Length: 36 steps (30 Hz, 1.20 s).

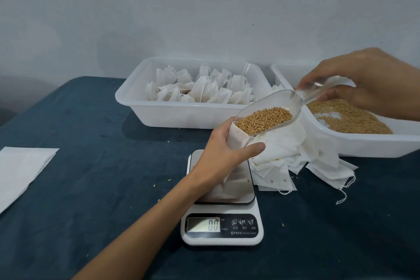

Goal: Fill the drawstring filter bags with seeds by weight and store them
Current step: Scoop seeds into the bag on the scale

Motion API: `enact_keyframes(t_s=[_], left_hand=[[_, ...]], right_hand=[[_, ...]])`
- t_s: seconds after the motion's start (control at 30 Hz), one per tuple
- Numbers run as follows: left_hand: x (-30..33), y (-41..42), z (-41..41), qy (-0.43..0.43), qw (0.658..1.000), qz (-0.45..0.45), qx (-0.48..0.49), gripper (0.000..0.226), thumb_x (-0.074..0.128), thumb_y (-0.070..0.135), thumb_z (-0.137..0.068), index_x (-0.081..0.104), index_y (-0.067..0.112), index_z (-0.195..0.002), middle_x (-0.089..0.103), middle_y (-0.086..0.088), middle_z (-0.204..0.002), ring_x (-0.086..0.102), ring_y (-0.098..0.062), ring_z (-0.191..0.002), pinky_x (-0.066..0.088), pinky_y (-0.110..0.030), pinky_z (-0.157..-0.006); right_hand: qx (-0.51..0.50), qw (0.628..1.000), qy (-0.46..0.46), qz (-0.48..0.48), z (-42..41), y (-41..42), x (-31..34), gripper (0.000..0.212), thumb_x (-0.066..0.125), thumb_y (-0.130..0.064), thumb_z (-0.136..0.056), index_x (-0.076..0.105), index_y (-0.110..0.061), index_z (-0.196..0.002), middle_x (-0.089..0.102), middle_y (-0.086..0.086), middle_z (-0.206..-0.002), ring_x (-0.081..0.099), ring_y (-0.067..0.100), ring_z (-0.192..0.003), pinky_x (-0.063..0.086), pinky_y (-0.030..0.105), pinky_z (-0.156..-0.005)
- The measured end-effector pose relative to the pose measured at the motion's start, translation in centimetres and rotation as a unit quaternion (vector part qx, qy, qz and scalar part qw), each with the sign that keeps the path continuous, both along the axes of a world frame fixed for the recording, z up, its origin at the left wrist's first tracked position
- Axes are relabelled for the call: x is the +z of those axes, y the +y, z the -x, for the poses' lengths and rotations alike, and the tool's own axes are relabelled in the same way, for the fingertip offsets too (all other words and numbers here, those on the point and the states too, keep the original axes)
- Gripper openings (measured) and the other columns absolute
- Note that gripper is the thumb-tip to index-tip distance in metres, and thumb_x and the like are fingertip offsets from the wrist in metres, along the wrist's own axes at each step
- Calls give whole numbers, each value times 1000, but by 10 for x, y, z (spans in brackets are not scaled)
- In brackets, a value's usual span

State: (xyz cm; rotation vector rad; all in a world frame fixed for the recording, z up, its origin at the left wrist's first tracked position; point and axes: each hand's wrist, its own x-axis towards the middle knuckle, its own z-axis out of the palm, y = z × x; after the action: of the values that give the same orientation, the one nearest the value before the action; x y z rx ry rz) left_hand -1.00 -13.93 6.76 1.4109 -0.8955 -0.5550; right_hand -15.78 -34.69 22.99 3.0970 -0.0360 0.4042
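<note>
Left hand (223,143): grip curled round an open white bag (236,137), held upright above the scale (221,198); thumb across the bag's front, mouth facing up.

Right hand (363,79): grip pinching the handle of a clear scoop (270,111). Scoop tilted down toward the left, its lip at the bag's mouth, a load of golden-brown seeds (264,119) lying at its lower end.

Scale: white body, steel platter, near the desk's front edge. Display reads 0.0. A few loose seeds lie on the platter.

Left tray (188,113): white plastic, at the back of the desk by the wall, holding many filled, gathered white bags (200,86).

Right tray (363,143): white plastic, just right of the first, cut by the frame's edge. Holds loose seeds spread over its floor.

Empty bags (295,161): flat white pile on the desk between scale and right tray, drawstrings trailing at the right, stray seeds on top.

White sheets (20,170): flat stack at the desk's left edge, well apart from the rest.

Desk (91,188): dark blue cover, scattered single seeds around the scale.
</note>
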Motion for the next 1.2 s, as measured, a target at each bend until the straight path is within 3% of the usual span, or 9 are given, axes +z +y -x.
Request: enact_keyframes(t_s=[0.17, 0.3, 0.43, 0.53, 0.7, 0.83, 0.93, 1.07, 1.2], left_hand=[[-1, 0, 0, 12, 1000, -13, 19, 50, 85, 29, -82, 64, 22, -128, 68, -6, -130, 64, -26, -123, 48, -53, -110], [-1, 3, 1, 13, 999, -21, 20, 47, 84, 25, -84, 65, 19, -125, 73, -5, -119, 69, -24, -111, 51, -52, -107], [-1, 2, 1, 19, 999, -23, 31, 55, 85, 34, -78, 64, 25, -128, 66, -8, -134, 62, -26, -126, 46, -52, -112], [-2, 2, 1, 19, 999, -15, 32, 55, 84, 32, -77, 64, 23, -127, 69, -7, -128, 65, -26, -121, 47, -54, -110], [-1, 3, 1, 8, 999, -11, 45, 53, 85, 30, -75, 65, 28, -125, 71, -1, -125, 65, -23, -121, 48, -52, -110], [-2, 3, 0, 8, 999, -12, 48, 55, 86, 30, -74, 64, 29, -124, 71, -3, -126, 64, -24, -122, 47, -53, -111], [-1, 3, 0, 8, 999, -11, 48, 54, 86, 30, -74, 65, 29, -124, 71, -4, -125, 65, -25, -122, 47, -54, -111], [0, 4, 0, 3, 999, -10, 48, 54, 85, 29, -75, 65, 28, -125, 71, -1, -125, 65, -22, -120, 48, -52, -110], [0, 4, 1, 1, 999, -8, 47, 53, 85, 28, -75, 66, 28, -125, 71, -2, -125, 66, -22, -120, 49, -53, -110]], right_hand=[[4, 1000, 7, 6, 0, -1, -2, 41, 81, -3, -78, 75, -25, -111, 59, -32, -93, 47, -30, -93, 28, -5, -84], [5, 1000, 5, 6, -1, -1, -4, 41, 81, -2, -78, 74, -25, -112, 57, -34, -94, 47, -29, -95, 28, -5, -85], [11, 1000, 2, 10, -1, 1, -4, 41, 80, -3, -79, 74, -26, -111, 56, -36, -94, 46, -30, -95, 26, -6, -85], [12, 1000, 0, 12, -2, 2, -4, 40, 80, -2, -79, 74, -25, -111, 54, -37, -94, 45, -30, -94, 26, -6, -84], [2, 1000, 1, 18, -5, 7, -5, 39, 79, -3, -81, 74, -26, -112, 55, -38, -95, 48, -7, -89, 31, 8, -83], [1, 1000, 0, 12, -5, 8, -4, 38, 78, -5, -81, 74, -28, -112, 56, -38, -94, 51, -18, -90, 31, 8, -81], [2, 1000, -3, 19, -6, 7, -5, 39, 79, -5, -81, 74, -28, -113, 56, -37, -95, 50, -9, -87, 33, 12, -82], [5, 1000, -8, 13, -5, 4, -6, 40, 79, -6, -81, 73, -30, -113, 55, -40, -92, 49, -24, -94, 31, 6, -83], [12, 1000, -7, 14, -5, 1, -7, 41, 79, -6, -81, 72, -31, -113, 55, -45, -89, 49, -26, -96, 31, 6, -83]])
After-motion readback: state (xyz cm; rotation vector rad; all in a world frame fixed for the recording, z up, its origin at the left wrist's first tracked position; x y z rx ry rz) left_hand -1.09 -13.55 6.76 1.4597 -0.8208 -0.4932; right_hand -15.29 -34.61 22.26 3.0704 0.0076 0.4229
